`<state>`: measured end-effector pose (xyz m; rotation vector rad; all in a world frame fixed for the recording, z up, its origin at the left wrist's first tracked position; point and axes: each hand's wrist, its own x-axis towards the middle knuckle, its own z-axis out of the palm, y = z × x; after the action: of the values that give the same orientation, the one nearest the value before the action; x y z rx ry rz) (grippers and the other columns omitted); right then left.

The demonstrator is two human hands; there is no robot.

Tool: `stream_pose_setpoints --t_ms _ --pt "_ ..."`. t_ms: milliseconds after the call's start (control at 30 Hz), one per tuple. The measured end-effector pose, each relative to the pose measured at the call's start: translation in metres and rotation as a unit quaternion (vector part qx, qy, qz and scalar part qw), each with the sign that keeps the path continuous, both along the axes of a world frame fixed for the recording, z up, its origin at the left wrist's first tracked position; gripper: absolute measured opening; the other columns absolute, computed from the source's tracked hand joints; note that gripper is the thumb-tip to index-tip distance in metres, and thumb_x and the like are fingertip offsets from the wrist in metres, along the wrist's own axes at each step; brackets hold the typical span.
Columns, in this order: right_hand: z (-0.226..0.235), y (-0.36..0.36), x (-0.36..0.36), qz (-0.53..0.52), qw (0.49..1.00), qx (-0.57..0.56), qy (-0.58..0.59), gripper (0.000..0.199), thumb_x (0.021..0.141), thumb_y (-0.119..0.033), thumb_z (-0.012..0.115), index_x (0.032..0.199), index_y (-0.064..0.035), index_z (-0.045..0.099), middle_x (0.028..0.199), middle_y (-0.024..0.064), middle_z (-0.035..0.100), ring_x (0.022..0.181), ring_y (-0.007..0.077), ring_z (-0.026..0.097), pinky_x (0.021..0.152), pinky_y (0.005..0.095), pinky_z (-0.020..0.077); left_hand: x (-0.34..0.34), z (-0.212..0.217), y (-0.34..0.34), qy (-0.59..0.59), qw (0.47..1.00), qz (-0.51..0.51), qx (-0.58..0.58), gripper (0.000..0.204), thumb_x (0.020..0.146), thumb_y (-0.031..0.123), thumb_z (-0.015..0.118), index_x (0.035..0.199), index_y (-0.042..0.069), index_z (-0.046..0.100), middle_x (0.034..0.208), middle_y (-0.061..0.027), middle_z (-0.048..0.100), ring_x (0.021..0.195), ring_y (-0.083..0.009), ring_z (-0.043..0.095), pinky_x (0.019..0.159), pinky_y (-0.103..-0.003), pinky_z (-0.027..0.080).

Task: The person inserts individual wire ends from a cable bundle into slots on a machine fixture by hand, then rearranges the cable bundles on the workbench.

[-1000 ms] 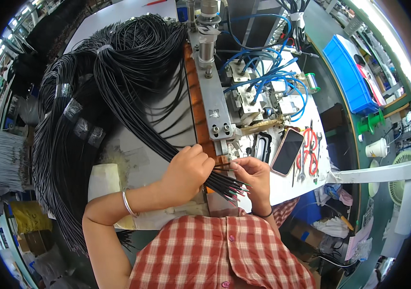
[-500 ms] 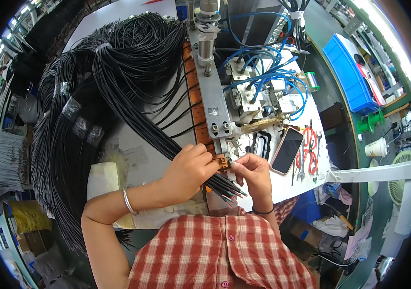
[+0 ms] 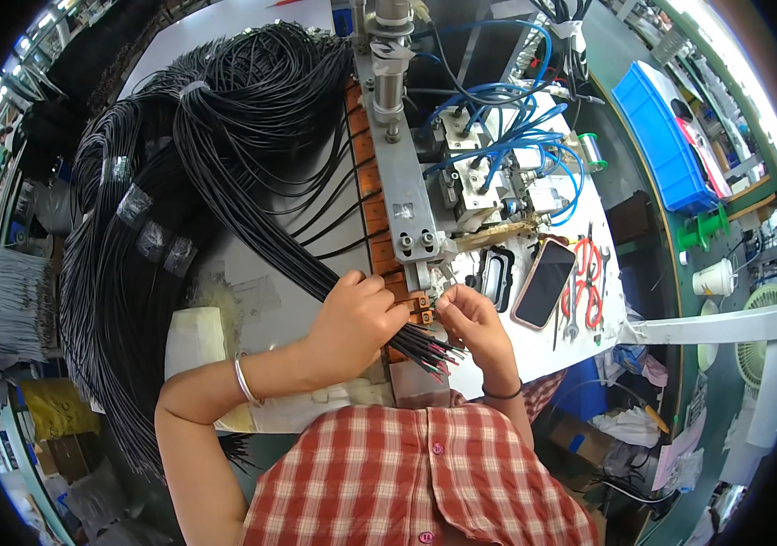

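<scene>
My left hand (image 3: 358,320) is closed, its fingertips against the left end of small orange blocks (image 3: 420,308) that stick out from the press. Whatever lies in its fingers is hidden. On the blocks' other side my right hand (image 3: 474,326) pinches with thumb and forefinger, close to the metal parts under the press; anything in the pinch is too small to make out. A thick bundle of black cables (image 3: 266,238) runs beneath my left hand, its reddish stripped ends (image 3: 434,355) coming out between my hands.
A steel press arm (image 3: 402,173) stands over an orange rail (image 3: 375,214). Blue air hoses (image 3: 534,150) loop at its right. Beside my right hand lie a phone (image 3: 544,284), red-handled scissors (image 3: 592,296) and a wrench (image 3: 571,314). More black cable (image 3: 102,318) hangs off the left side.
My right hand has drawn slightly up and right, apart from the orange blocks, which show more fully. The stripped cable ends have shifted slightly. My left hand has stayed nearly in place.
</scene>
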<state>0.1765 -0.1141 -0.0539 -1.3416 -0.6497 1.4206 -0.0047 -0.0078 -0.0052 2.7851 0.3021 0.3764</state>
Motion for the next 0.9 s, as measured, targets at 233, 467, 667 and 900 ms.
stream_pose_setpoints --t_ms 233,467,667,900 --pt "-0.001 -0.004 -0.012 -0.108 0.984 0.115 -0.085 0.008 0.086 -0.007 0.06 0.09 0.0001 0.057 0.064 -0.0046 0.052 0.053 0.0008 0.042 0.045 0.0168 0.0318 0.002 0.005 0.001 -0.029 0.999 0.02 -0.002 0.025 0.053 0.0 0.062 0.077 0.003 0.054 0.073 -0.0066 0.048 0.074 -0.0245 0.047 0.064 -0.035 0.035" --pt "0.005 -0.008 -0.015 -0.107 0.99 0.087 -0.031 0.005 0.083 -0.003 0.063 0.084 0.0016 0.061 0.074 0.0006 0.061 0.062 0.0037 0.053 0.056 0.0165 0.0411 -0.002 0.008 0.0 -0.043 0.999 0.006 0.001 0.027 0.052 -0.002 0.061 0.077 0.003 0.054 0.073 -0.0068 0.049 0.074 -0.025 0.048 0.063 -0.035 0.036" --pt "0.011 -0.006 -0.015 -0.128 0.984 0.125 0.022 0.006 0.082 -0.002 0.063 0.085 0.0025 0.061 0.072 0.0012 0.062 0.061 0.004 0.054 0.055 0.016 0.0421 0.0 0.011 0.0 -0.035 0.999 0.019 -0.016 0.028 0.051 -0.003 0.06 0.078 0.003 0.054 0.073 -0.0066 0.049 0.074 -0.0252 0.047 0.063 -0.035 0.036" --pt "0.005 -0.006 -0.009 -0.072 0.986 0.141 0.046 0.006 0.082 -0.003 0.063 0.085 0.0023 0.062 0.07 0.0017 0.062 0.056 0.0034 0.053 0.049 0.0155 0.0404 0.0 0.012 0.001 -0.028 0.999 0.012 -0.029 0.028 0.05 -0.002 0.061 0.077 0.003 0.054 0.073 -0.0066 0.049 0.075 -0.0253 0.047 0.065 -0.036 0.035"
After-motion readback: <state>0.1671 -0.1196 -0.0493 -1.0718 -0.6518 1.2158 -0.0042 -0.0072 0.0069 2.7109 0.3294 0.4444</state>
